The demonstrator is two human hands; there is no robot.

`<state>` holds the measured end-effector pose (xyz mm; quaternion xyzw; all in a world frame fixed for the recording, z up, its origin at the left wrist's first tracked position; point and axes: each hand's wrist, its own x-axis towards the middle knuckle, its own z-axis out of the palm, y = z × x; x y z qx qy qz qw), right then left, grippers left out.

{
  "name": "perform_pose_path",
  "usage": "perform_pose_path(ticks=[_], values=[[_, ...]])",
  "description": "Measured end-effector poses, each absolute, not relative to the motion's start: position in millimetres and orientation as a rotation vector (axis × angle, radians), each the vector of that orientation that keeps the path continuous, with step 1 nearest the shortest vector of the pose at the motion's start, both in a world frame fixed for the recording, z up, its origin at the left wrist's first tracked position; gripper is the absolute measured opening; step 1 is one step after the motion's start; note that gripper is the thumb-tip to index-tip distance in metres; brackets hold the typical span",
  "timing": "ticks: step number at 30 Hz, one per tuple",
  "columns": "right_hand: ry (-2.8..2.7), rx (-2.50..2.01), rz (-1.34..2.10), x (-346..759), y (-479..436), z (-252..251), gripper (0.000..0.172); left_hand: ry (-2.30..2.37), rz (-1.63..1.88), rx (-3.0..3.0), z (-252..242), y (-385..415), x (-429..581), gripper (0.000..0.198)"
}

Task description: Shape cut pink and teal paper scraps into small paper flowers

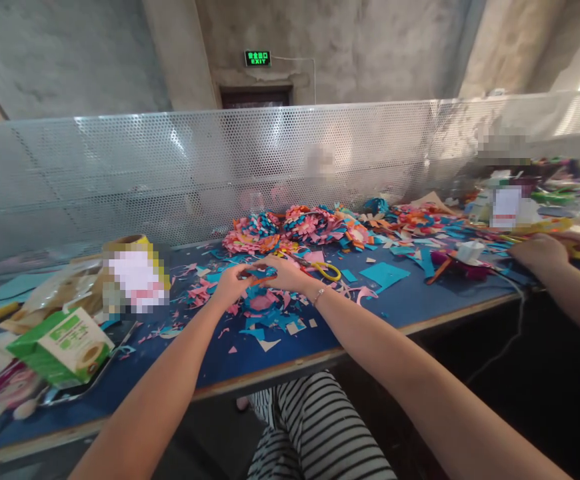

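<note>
My left hand (233,285) and my right hand (286,275) meet over the middle of the blue table, fingers bent towards each other. Between their fingertips is a small bundle of blue and orange paper (262,274), partly hidden by the fingers. Under and around it lie pink, blue and white paper scraps (263,303). Just right of my right hand rests a pair of scissors with yellow handles (327,271). Behind the hands are fringed paper flowers (310,225) in pink, blue and orange. A blue paper sheet (385,275) lies to the right.
A perforated metal screen (195,173) runs along the table's back. At left are a green box (65,347), a yellow-edged roll (143,247) and plastic bags. To the right, a co-worker's hands (540,255) are near a white cable (517,320) hanging over the wooden edge.
</note>
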<state>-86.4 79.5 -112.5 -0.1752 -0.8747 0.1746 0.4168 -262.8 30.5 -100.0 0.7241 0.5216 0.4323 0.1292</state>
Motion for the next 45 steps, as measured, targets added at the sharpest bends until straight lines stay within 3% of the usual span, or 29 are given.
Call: perform_pose_path(ticks=[2, 6, 10, 15, 21, 28, 33, 42, 45], values=[[-2.175, -0.437, 0.482, -87.3, 79.4, -113.5, 0.04, 1.489, 1.294, 2.112, -99.6, 30.2, -263.0, 0.023], [-2.147, -0.481, 0.587, -88.8, 79.4, -113.6, 0.014, 1.489, 1.239, 2.167, -100.4, 27.4, -263.1, 0.02], [-2.128, -0.543, 0.575, -89.8, 79.4, -113.0, 0.008, 1.463, 1.249, 2.1, -103.4, 28.2, -261.9, 0.019], [-2.053, -0.593, 0.671, -92.6, 83.9, -117.8, 0.011, 1.285, 1.477, 1.906, -106.6, 33.1, -259.7, 0.04], [-2.024, -0.555, 0.786, -94.1, 89.1, -121.4, 0.01, 1.326, 1.436, 2.024, -106.6, 33.8, -259.5, 0.027], [-2.026, -0.529, 0.88, -96.4, 90.2, -124.2, 0.007, 1.332, 1.407, 2.023, -107.1, 33.5, -260.3, 0.03], [-2.036, -0.584, 0.717, -91.6, 87.0, -119.3, 0.012, 1.295, 1.377, 1.984, -106.2, 31.8, -259.9, 0.036], [-2.101, -0.632, 0.586, -85.9, 83.5, -113.1, 0.03, 1.36, 1.322, 1.954, -102.4, 30.8, -260.2, 0.031], [-2.161, -0.617, 0.561, -87.4, 82.5, -112.9, 0.024, 1.341, 1.256, 1.947, -102.6, 30.1, -259.2, 0.029]])
